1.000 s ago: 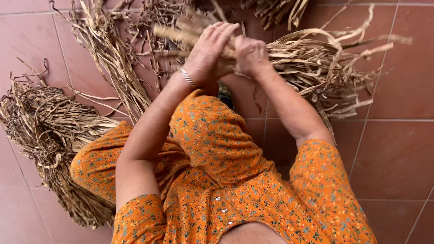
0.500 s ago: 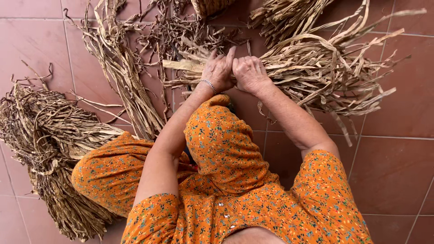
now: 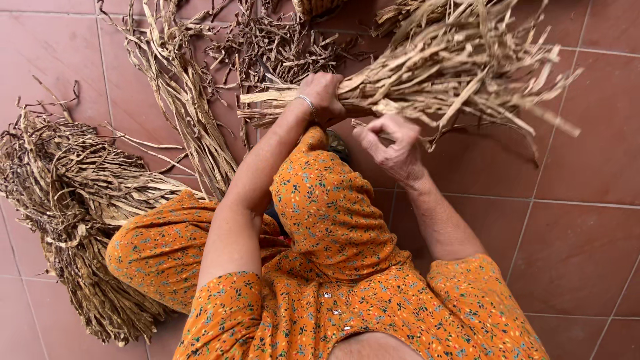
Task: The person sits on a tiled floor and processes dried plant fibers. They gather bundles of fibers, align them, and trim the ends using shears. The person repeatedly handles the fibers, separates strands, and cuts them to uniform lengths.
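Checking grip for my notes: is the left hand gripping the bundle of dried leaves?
Yes, the left hand is closed around the bundle of dried leaves, while the right hand pinches one strand just below.

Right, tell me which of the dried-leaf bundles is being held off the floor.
The pale bundle at upper right: the left hand grips its neck and the right hand pinches a strand. The darker bundle lies untouched on the tiles.

The floor (image 3: 587,233) is laid with large square terracotta-red tiles, matt and slightly dusty, with thin pale grout lines (image 3: 533,203) crossing between them (one line runs slightly aslant). Soft, even daylight falls across it, casting only faint shadows.
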`<act>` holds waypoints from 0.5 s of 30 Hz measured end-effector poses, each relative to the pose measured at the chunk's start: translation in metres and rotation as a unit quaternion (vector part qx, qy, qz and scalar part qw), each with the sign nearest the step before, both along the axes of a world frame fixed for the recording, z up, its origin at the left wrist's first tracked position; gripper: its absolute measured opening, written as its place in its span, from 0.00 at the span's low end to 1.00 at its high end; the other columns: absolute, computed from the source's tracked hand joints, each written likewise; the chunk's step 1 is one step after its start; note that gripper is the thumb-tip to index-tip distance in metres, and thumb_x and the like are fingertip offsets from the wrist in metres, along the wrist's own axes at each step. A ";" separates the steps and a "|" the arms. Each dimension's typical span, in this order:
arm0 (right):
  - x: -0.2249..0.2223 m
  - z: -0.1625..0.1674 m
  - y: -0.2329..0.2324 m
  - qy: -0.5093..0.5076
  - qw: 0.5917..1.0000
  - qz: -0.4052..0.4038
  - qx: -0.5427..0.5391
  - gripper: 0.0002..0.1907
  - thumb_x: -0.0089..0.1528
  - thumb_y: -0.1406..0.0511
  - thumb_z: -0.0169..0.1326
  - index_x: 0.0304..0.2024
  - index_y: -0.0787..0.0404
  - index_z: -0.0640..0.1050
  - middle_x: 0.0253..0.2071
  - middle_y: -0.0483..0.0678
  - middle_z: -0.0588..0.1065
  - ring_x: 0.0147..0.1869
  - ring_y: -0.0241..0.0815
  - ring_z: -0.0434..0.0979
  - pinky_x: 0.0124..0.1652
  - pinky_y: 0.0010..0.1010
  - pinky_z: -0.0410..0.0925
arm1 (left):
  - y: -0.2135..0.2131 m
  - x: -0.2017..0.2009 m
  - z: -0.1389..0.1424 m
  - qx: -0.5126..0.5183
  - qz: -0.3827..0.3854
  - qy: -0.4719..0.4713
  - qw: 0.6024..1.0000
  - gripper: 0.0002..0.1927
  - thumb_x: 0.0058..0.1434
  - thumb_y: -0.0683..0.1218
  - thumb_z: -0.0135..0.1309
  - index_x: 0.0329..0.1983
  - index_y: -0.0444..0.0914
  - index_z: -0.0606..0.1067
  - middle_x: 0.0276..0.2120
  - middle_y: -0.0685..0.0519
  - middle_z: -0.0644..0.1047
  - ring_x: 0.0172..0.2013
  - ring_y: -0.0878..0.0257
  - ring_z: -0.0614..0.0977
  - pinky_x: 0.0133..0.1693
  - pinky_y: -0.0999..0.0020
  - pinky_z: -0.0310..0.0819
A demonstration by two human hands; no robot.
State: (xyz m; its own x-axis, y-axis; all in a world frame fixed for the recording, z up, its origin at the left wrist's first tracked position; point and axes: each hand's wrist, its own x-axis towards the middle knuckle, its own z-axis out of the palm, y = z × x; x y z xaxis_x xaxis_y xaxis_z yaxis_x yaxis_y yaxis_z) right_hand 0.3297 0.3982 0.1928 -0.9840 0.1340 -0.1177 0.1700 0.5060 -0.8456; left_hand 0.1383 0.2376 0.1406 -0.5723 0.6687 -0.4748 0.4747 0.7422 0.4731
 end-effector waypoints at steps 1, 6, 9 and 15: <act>0.007 -0.023 -0.005 -0.114 0.984 -0.016 -0.136 0.15 0.63 0.58 0.68 0.42 0.62 0.83 0.40 0.51 0.82 0.45 0.39 0.81 0.45 0.28 0.74 | 0.001 -0.006 -0.006 -0.015 -0.006 -0.018 1.000 0.28 0.42 0.55 0.69 0.44 0.38 0.79 0.36 0.44 0.81 0.40 0.50 0.83 0.49 0.58 0.76; 0.018 -0.116 0.005 -0.102 0.823 -0.032 -0.557 0.28 0.56 0.56 0.70 0.57 0.52 0.76 0.57 0.47 0.77 0.57 0.41 0.77 0.56 0.34 0.71 | -0.001 -0.029 -0.045 0.023 0.033 -0.113 0.993 0.47 0.38 0.59 0.73 0.60 0.35 0.70 0.41 0.47 0.79 0.42 0.55 0.81 0.51 0.63 0.78; -0.001 -0.132 0.013 0.049 0.748 0.018 -0.662 0.28 0.62 0.54 0.71 0.59 0.56 0.74 0.64 0.46 0.74 0.71 0.44 0.71 0.74 0.45 0.65 | -0.008 -0.027 -0.052 0.047 0.042 -0.157 0.986 0.55 0.40 0.57 0.72 0.68 0.31 0.62 0.41 0.44 0.80 0.43 0.56 0.83 0.54 0.67 0.79; -0.057 -0.100 0.020 0.069 0.730 -0.077 -0.675 0.50 0.53 0.50 0.75 0.70 0.58 0.66 0.67 0.45 0.70 0.74 0.47 0.66 0.75 0.45 0.60 | 0.008 -0.019 -0.003 -0.009 -0.035 -0.031 0.999 0.52 0.45 0.61 0.70 0.72 0.46 0.60 0.41 0.46 0.80 0.42 0.50 0.83 0.47 0.58 0.79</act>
